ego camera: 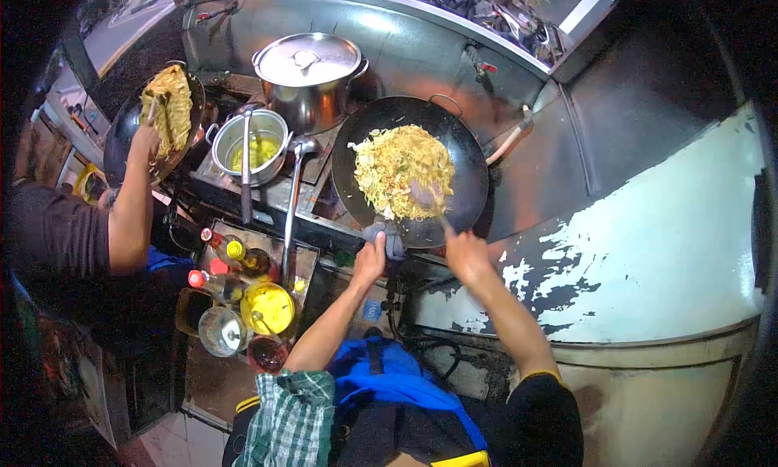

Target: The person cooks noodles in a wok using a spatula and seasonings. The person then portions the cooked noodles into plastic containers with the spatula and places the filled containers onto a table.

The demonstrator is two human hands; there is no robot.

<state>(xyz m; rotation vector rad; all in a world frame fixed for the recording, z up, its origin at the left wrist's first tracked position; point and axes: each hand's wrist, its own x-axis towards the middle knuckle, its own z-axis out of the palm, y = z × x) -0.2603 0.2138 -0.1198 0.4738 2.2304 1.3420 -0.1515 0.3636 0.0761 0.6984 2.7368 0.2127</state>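
A large dark wok (468,157) holds a mound of yellow noodles (404,169) with pale shreds mixed in. My left hand (369,261) grips a grey cloth (389,239) at the wok's near rim. My right hand (467,257) is closed around the handle of a spatula (447,224), whose blurred blade lies at the right side of the noodles. Left of the wok, a metal ladle (293,205) rests upright in view, its bowl near a small pot (276,169) with yellowish liquid. Another long-handled ladle (246,169) lies across that pot.
A lidded steel stockpot (304,102) stands behind. At left, a co-worker's hand (144,141) works at a second wok (124,138) holding food. Capped bottles (246,257), a yellow tub (267,307) and a glass bowl (222,332) stand at lower left. A metal splash wall (401,41) curves behind the stove.
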